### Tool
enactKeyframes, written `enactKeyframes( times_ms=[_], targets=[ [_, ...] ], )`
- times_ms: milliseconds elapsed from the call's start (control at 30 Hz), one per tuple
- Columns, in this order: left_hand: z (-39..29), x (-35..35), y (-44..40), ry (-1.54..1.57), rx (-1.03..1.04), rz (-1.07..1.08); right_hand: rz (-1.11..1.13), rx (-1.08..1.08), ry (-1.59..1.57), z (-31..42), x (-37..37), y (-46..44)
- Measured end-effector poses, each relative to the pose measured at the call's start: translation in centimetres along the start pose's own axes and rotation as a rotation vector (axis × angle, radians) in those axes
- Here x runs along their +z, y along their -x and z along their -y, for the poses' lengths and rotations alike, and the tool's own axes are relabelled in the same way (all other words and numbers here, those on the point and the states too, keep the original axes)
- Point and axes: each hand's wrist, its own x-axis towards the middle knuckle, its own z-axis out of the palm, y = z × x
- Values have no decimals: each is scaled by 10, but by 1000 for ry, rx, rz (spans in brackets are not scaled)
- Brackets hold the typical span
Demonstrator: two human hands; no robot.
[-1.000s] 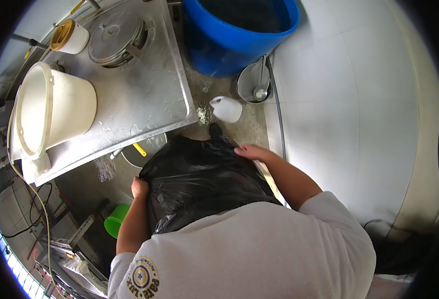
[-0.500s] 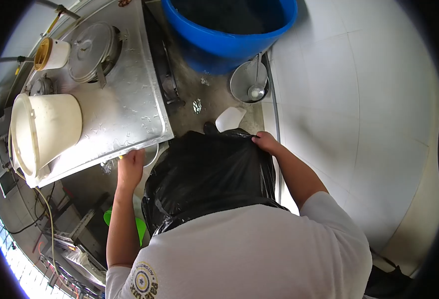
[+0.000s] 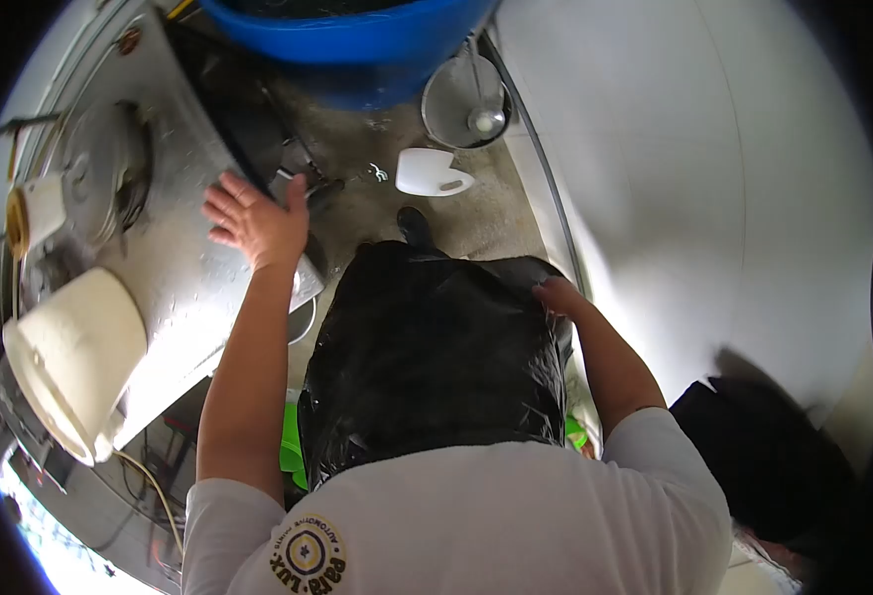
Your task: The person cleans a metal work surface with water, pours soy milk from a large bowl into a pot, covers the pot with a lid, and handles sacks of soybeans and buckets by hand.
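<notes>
A shiny black plastic apron [image 3: 436,347] hangs down from my waist over my legs. My right hand [image 3: 556,296] is closed on its right edge, which it holds out to the side; the fingertips are partly hidden. My left hand [image 3: 258,223] is raised with the fingers spread and nothing in it. It hovers above the front edge of the metal table [image 3: 184,258]; whether it touches the surface I cannot tell. The dark tip of a boot [image 3: 417,226] shows past the apron's far edge.
On the table stand a cream bucket [image 3: 84,342], a lidded metal pot [image 3: 104,174] and a small white tub [image 3: 45,213]. A white plastic jug [image 3: 427,172] lies on the floor. Beyond it are a metal pail [image 3: 446,104] holding a ladle [image 3: 484,119], and a big blue tub [image 3: 357,50].
My left hand has risen from the table's corner and opened, moving forward. My right hand keeps the apron's edge, slightly farther right. The view has shifted, showing more of the white jug.
</notes>
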Motion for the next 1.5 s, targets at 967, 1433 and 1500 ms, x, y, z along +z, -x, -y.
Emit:
enactKeyframes(
  times_ms=[967, 1433, 1500],
  targets=[
    [-17, 25, 4, 373, -33, -24, -79, 143, -1727, 246, 92, -460],
    [-14, -11, -1, -72, -25, 10, 247, -1008, -1354, 197, -197, 81],
    [-12, -19, -1, -61, -47, 47, 84, -1276, -1249, 228, -254, 129]
  ],
)
